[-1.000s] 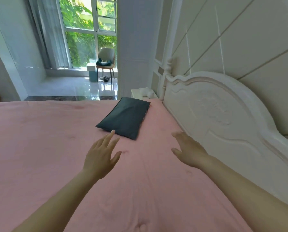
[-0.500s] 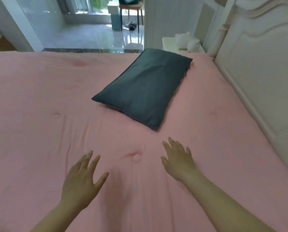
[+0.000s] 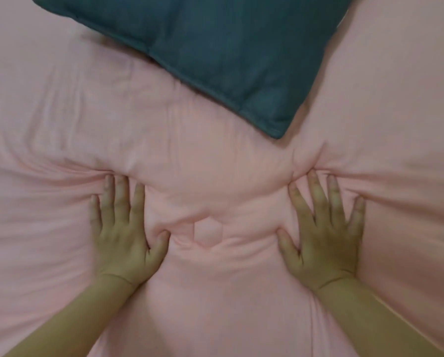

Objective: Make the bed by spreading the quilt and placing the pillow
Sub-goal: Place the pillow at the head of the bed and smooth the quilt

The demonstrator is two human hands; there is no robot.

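The left hand (image 3: 124,233) lies palm down on the pink quilt (image 3: 61,124), fingers straight and slightly spread, thumb angled inward toward the middle. It holds nothing; it presses flat into the fabric, and the quilt bunches into folds just beyond its fingertips, with creases running out to the left. The right hand (image 3: 324,235) lies the same way, palm down, fingers straight and fanned, thumb pointing inward. It too grips nothing and presses on the quilt. A tight pucker of cloth gathers at the tips of its index and middle fingers, and wrinkles stretch off to the right from there.

Between the two hands the quilt swells up in a soft mound, with a small stitched dimple sitting between the thumbs. Both bare forearms come in from the bottom corners, the hands well apart from each other.

Beyond the hands, a dark teal pillow (image 3: 215,47) rests on the quilt, set at an angle. Its near corner points down toward the gap between the hands, nearer the right one, without touching either. The quilt fills the rest of the view.
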